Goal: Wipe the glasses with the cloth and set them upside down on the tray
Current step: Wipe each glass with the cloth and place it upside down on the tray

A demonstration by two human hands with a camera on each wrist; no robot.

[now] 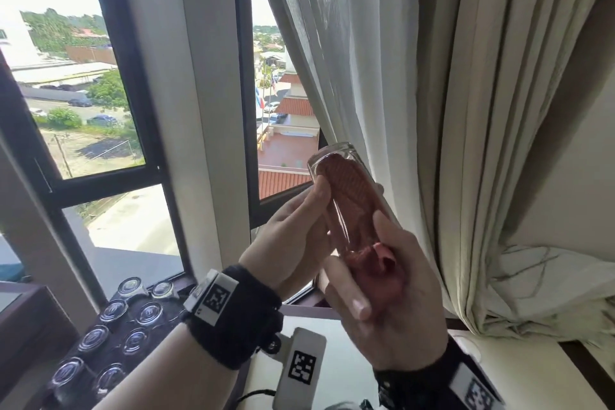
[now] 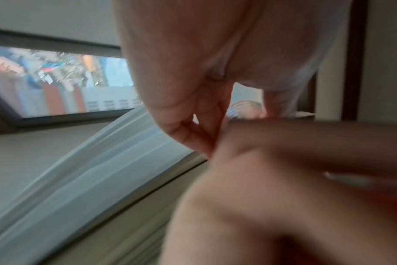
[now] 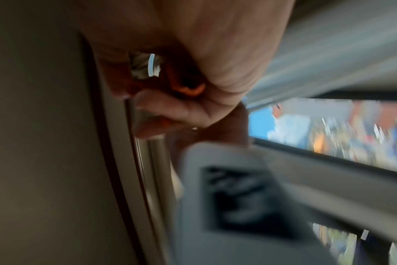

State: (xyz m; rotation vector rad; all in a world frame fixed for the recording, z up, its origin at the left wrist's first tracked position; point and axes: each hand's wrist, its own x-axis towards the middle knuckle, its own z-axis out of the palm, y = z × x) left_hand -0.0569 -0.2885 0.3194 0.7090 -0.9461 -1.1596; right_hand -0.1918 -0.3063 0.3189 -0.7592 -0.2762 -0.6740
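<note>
I hold a tall clear glass [image 1: 344, 200] tilted in front of the window, base up. A red cloth [image 1: 347, 181] is stuffed inside it and bunches out of the mouth. My left hand [image 1: 307, 213] grips the glass from the left. My right hand [image 1: 411, 271] grips the bunched cloth at the mouth, its thumb lying along the glass wall. The right wrist view shows the cloth [image 3: 189, 87] and the glass rim [image 3: 151, 64] inside my curled right hand [image 3: 204, 62]. In the blurred left wrist view, part of the glass [image 2: 245, 109] shows past my left hand [image 2: 193, 80].
A dark tray [image 1: 114, 356] at the lower left carries several glasses standing upside down [image 1: 114, 309]. A white tabletop [image 1: 332, 339] lies below my hands. Pale curtains [image 1: 482, 110] hang at the right, and the window frame [image 1: 243, 110] stands close behind the glass.
</note>
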